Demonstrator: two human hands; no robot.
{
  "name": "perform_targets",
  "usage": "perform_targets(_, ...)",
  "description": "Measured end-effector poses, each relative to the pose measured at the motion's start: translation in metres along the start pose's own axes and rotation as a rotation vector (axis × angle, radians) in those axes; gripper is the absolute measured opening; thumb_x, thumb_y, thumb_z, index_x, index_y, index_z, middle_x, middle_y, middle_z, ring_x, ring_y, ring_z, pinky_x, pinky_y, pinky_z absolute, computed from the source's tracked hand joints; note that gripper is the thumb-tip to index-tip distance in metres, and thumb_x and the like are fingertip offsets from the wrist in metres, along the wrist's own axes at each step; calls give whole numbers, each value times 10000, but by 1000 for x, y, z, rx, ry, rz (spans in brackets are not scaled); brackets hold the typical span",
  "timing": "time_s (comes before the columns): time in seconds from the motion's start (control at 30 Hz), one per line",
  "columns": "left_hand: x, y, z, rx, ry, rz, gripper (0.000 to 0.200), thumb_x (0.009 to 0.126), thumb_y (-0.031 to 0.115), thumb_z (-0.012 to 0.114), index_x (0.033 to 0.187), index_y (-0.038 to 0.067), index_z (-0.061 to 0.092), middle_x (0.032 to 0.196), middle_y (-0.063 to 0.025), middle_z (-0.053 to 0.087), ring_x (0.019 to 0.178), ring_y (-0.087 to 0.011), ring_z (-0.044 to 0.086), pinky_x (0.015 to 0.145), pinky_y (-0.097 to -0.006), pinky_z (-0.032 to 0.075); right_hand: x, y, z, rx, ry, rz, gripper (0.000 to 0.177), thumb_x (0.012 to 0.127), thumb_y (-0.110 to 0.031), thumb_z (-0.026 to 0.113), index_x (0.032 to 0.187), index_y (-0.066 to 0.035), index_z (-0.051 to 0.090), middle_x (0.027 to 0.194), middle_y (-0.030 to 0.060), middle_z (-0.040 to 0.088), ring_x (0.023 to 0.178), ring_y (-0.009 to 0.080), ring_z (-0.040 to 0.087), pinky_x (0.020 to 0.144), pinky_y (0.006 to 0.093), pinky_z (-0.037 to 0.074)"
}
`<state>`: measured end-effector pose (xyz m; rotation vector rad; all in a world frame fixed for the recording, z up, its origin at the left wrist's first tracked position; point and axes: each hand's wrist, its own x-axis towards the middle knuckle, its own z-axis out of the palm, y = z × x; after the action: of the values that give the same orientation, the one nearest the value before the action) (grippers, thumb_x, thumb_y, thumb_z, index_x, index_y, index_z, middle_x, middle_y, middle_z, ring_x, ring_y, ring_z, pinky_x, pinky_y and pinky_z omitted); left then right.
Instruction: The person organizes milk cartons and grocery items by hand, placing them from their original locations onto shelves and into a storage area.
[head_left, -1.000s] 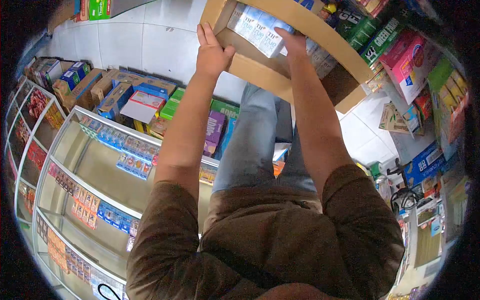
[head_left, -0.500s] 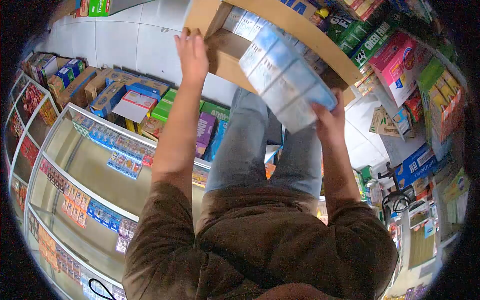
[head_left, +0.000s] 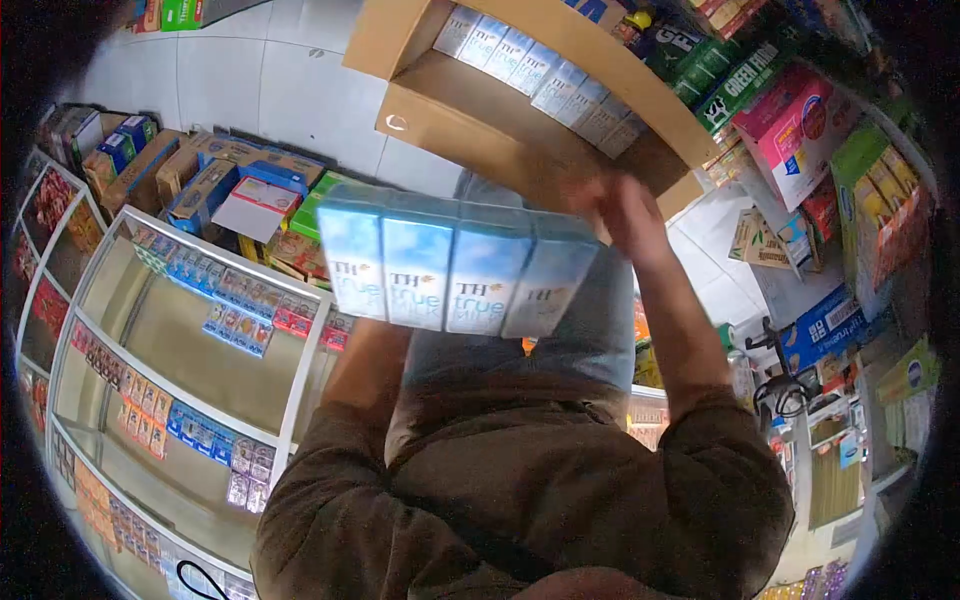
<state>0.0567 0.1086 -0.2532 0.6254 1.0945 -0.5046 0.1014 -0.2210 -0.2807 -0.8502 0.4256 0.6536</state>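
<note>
Clasping the carton pack (head_left: 455,265) (printed "TH true") is the right hand (head_left: 625,210).

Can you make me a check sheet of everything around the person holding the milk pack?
Surface: white tiled floor.
Job's things: milk pack, four cartons joined, held up in the air; open cardboard box behind it with a row of cartons inside.
Clutter: boxed goods crowded on the floor.
Hands: right hand blurred at the pack's right end, grip unclear; left hand hidden behind the pack.
Cables: thin black loop at lower left, maybe a cord.
Surroundings: shelf rack on the left, stacked packets on the right.
</note>
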Motion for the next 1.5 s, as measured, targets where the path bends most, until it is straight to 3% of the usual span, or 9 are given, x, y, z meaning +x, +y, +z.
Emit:
perform_targets(0.03, -4, 7, -12, 3, 35, 26, 590, 916, 543, 289, 1235, 68, 435, 1202, -161, 479, 1154, -299, 450, 1022, -477, 301, 15, 12, -11, -155, 221, 101, 330, 910, -289, 499, 1047, 3, 570, 1124, 159, 572, 1112, 278, 496, 962, 344, 370)
perform_targets(0.17, -10, 22, -42, 2, 111, 93, 595, 914, 548, 290, 1238, 70, 431, 1205, -161, 477, 1157, -299, 449, 1023, -477, 301, 133, 67, -60, -1745, -24, -425, 277, 842, -139, 514, 1062, 24, 556, 1137, 224, 540, 1120, 387, 472, 970, 425, 373)
perform_targets(0.23, -10, 21, -50, -4, 133, 90, 597, 912, 551, 290, 1239, 71, 430, 1206, -161, 476, 1158, -299, 448, 1023, -478, 301, 176, 58, -68, -2064, -140, -235, 341, 833, -133, 514, 1151, -11, 512, 1251, 173, 481, 1189, 355, 412, 993, 407, 342)
perform_targets(0.33, -12, 9, -55, -25, 151, 73, 600, 910, 555, 290, 1241, 73, 427, 1209, -160, 475, 1159, -299, 447, 1023, -478, 300, 223, 93, -92, -1774, 390, -131, 255, 813, -129, 490, 1018, -8, 582, 1125, 198, 551, 1097, 350, 492, 939, 433, 382)
perform_targets(0.4, -18, 3, -59, -45, 167, 57, 603, 909, 557, 290, 1243, 74, 425, 1210, -160, 474, 1161, -299, 446, 1024, -479, 300, 226, 78, -82, -1993, 137, 288, 241, 814, -138, 473, 965, -8, 608, 1071, 207, 575, 1043, 349, 530, 911, 446, 400)
perform_targets(0.63, -14, -16, -65, -114, 159, 35, 610, 904, 566, 291, 1247, 77, 419, 1215, -160, 470, 1165, -299, 443, 1024, -480, 299, 229, 141, -135, -2031, 382, -58, 229, 835, -127, 444, 962, -68, 625, 972, 130, 612, 982, 293, 561, 872, 453, 399)
perform_targets(1.0, -2, 12, -50, -51, 72, 134, 623, 897, 579, 293, 1255, 83, 410, 1222, -160, 465, 1171, -300, 438, 1026, -483, 298, 76, -49, -17, -2305, -830, 227, 215, 834, -224, 502, 989, -154, 633, 955, 95, 623, 998, 237, 557, 819, 392, 418)
perform_targets(1.2, 17, 56, 35, 132, -232, 92, 630, 893, 587, 293, 1259, 86, 405, 1226, -160, 462, 1174, -300, 436, 1026, -484, 298, -11, -126, 36, -2157, -833, -380, 112, 748, -216, 525, 839, -196, 587, 719, -18, 534, 806, 163, 539, 739, 343, 369)
perform_targets(1.5, 3, -23, 190, 317, -708, -429, 641, 887, 598, 294, 1265, 91, 397, 1233, -160, 458, 1179, -300, 432, 1027, -486, 297, -98, -194, 152, -1967, -756, -541, 138, 696, -219, 546, 772, -137, 626, 678, -10, 560, 733, 162, 526, 699, 332, 372)
